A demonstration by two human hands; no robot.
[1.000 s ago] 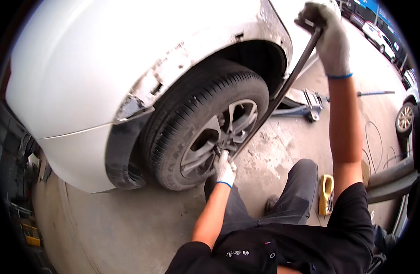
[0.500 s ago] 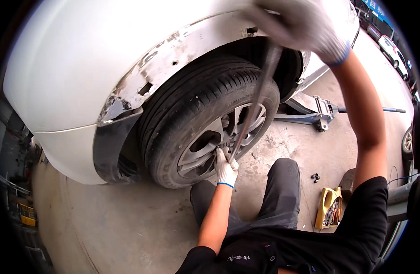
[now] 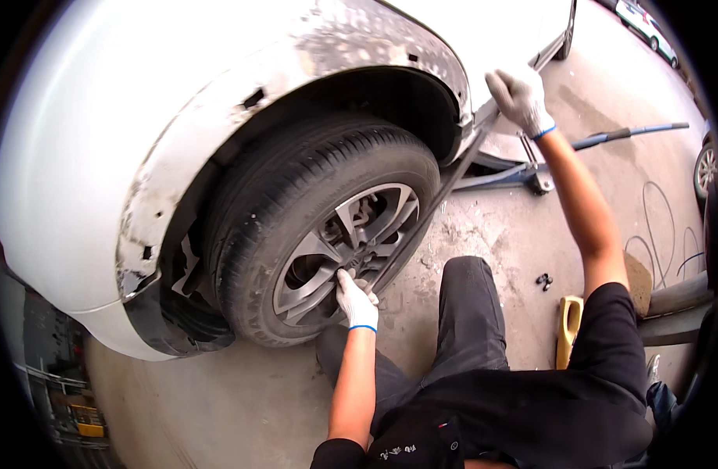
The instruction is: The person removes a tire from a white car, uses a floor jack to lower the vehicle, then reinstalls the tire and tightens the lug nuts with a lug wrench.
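From the head camera, the gloved left hand [image 3: 356, 301] presses the near end of a long breaker bar [image 3: 429, 211] against the hub of the alloy wheel [image 3: 343, 250]. The gloved right hand [image 3: 520, 98], far right, grips the bar's upper end beside the scuffed white fender [image 3: 242, 86]. A floor jack [image 3: 531, 176] lies beyond.

No packages, labels, signs or screens in view

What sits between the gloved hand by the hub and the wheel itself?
Nothing visible. The left hand already touches the wheel at the low end of the long wrench; the right hand grips its top.
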